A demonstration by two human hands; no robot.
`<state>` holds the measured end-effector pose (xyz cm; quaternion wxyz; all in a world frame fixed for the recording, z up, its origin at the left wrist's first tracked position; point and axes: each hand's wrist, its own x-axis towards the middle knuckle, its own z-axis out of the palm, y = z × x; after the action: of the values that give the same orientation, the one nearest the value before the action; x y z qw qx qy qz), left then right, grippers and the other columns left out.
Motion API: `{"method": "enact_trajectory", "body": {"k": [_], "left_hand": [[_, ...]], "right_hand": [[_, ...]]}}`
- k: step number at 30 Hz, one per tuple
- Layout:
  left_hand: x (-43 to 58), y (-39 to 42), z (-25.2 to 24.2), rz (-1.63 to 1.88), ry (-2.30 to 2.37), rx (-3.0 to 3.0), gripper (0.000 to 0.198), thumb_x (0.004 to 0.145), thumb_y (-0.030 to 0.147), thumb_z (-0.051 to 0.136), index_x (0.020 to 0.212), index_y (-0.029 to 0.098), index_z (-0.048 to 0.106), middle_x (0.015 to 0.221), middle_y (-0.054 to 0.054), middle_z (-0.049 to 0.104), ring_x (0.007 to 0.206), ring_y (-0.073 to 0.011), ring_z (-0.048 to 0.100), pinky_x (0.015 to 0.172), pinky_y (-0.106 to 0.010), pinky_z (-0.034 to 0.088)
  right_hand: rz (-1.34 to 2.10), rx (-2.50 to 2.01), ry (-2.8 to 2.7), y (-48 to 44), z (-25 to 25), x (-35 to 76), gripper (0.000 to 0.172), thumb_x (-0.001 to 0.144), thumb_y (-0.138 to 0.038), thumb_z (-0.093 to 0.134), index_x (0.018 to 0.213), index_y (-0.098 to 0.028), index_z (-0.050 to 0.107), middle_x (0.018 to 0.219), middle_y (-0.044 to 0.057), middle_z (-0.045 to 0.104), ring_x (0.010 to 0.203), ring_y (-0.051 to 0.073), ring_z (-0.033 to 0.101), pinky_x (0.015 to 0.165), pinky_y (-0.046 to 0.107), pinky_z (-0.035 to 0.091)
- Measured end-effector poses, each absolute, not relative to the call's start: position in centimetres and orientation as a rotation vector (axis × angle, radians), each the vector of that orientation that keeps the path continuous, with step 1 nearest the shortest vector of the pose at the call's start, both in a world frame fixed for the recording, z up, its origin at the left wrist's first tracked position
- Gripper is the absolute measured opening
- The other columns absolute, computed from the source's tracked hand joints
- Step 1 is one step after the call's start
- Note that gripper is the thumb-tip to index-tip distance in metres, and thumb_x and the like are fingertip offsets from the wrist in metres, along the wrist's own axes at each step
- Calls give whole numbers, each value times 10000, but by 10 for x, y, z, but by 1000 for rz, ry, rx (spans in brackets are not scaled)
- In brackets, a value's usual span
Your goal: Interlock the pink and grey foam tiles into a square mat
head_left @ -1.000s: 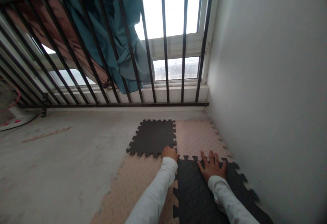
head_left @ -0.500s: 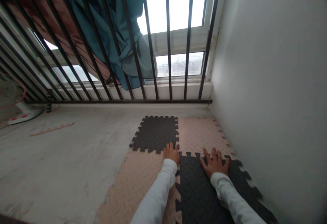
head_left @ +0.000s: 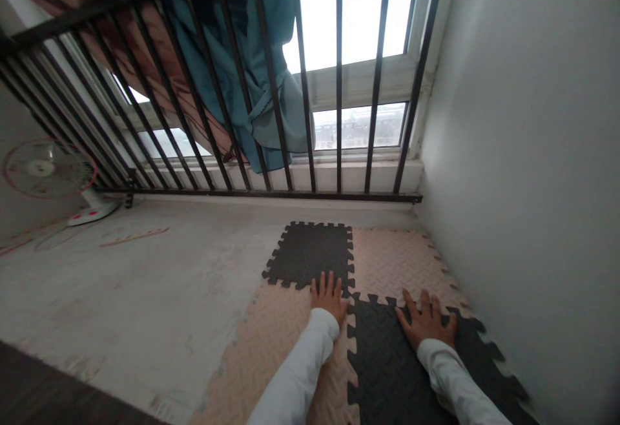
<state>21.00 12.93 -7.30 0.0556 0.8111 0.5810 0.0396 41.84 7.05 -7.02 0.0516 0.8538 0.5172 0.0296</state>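
My left hand (head_left: 329, 298) lies open with fingers spread, over the seam between the far dark grey foam tile (head_left: 310, 252) and the near beige tile (head_left: 271, 341). To its right, my right hand (head_left: 427, 319) is also open, palm down on the near dark grey tile (head_left: 387, 360), its fingertips at the seam with the far beige tile (head_left: 402, 260). Neither hand holds anything. The tiles have jigsaw edges and meet in a two-by-two checker pattern. My forearms, in white sleeves, cover parts of the near tiles.
A white wall (head_left: 533, 186) rises along the tiles' right side. Black metal railing (head_left: 271, 194) stands beyond them, with blue and pink curtains (head_left: 271, 108) behind it. Bare concrete floor (head_left: 159, 296) spreads leftward, holding a thin strip (head_left: 134, 237) and a fan (head_left: 48, 170).
The view has shifted left, so the scene sits farther right and more of the fan shows. My left hand's fingers are more spread; both hands stay on the tiles.
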Motion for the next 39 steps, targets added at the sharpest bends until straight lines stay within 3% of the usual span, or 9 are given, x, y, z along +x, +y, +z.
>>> {"method": "enact_trajectory", "body": {"k": [2, 4, 8, 13, 18, 25, 29, 34, 39], "left_hand": [[203, 126, -75, 138, 2064, 2316, 670, 782, 563, 213, 1310, 153, 251, 1393, -128, 177, 1270, -309, 102, 1008, -509, 127], [194, 125, -74, 96, 2137, 2261, 694, 783, 558, 208, 1303, 101, 261, 1379, -165, 199, 1264, -305, 137, 1012, -468, 158], [169, 132, -68, -59, 1980, 2322, 622, 804, 512, 200, 1308, 151, 257, 1377, -113, 236, 1262, -258, 179, 1022, -444, 151], [129, 138, -61, -120, 2366, 2084, 632, 795, 507, 260, 1311, 143, 243, 1376, -167, 205, 1264, -287, 155, 1007, -479, 132], [121, 161, -36, -157, 2251, 2041, 627, 785, 561, 192, 1249, 182, 378, 1285, -151, 398, 1177, -262, 356, 989, -484, 176], [209, 200, -42, 130, 1667, 2592, 576, 830, 459, 151, 1327, 170, 182, 1417, -27, 91, 1286, -162, 94, 1041, -381, 141], [256, 205, -63, 171, 1523, 2635, 581, 820, 479, 158, 1322, 190, 206, 1413, -15, 140, 1285, -174, 99, 1037, -406, 155], [275, 222, -54, 190, 1645, 2539, 523, 829, 436, 175, 1223, 179, 404, 1310, -59, 388, 1209, -188, 302, 1024, -394, 195], [283, 247, -59, 210, 1672, 2514, 564, 824, 445, 167, 1307, 164, 247, 1401, -32, 196, 1276, -179, 143, 1035, -401, 171]], "right_hand": [[104, 2598, 1583, 71, -73, 420, 558, 770, -547, 216, 1296, -360, 211, 1391, 71, 217, 1251, 267, 177, 938, 552, 71], [103, 2603, 1600, 70, -74, 421, 559, 770, -545, 213, 1295, -357, 219, 1391, 79, 215, 1251, 269, 175, 938, 552, 67], [81, 2626, 1650, 70, -76, 423, 572, 773, -549, 178, 1305, -341, 205, 1390, 84, 212, 1254, 276, 162, 937, 562, 58], [65, 2605, 1591, 72, -76, 422, 574, 765, -556, 209, 1302, -353, 203, 1395, 71, 206, 1257, 272, 153, 942, 559, 44], [69, 2608, 1572, 70, -71, 418, 568, 774, -550, 208, 1304, -348, 194, 1399, 76, 192, 1263, 264, 142, 945, 551, 57], [152, 2622, 1600, 73, -87, 426, 572, 751, -565, 243, 1288, -370, 232, 1390, 58, 226, 1260, 261, 165, 955, 554, 67], [181, 2639, 1659, 73, -95, 430, 587, 737, -577, 273, 1280, -355, 275, 1378, 74, 254, 1257, 277, 169, 954, 568, 64], [238, 2633, 1694, 68, -92, 428, 568, 760, -560, 242, 1281, -339, 286, 1368, 78, 276, 1253, 282, 184, 958, 571, 62], [257, 2611, 1673, 68, -90, 426, 562, 745, -566, 279, 1268, -362, 299, 1370, 81, 272, 1254, 283, 183, 956, 570, 74]]}}
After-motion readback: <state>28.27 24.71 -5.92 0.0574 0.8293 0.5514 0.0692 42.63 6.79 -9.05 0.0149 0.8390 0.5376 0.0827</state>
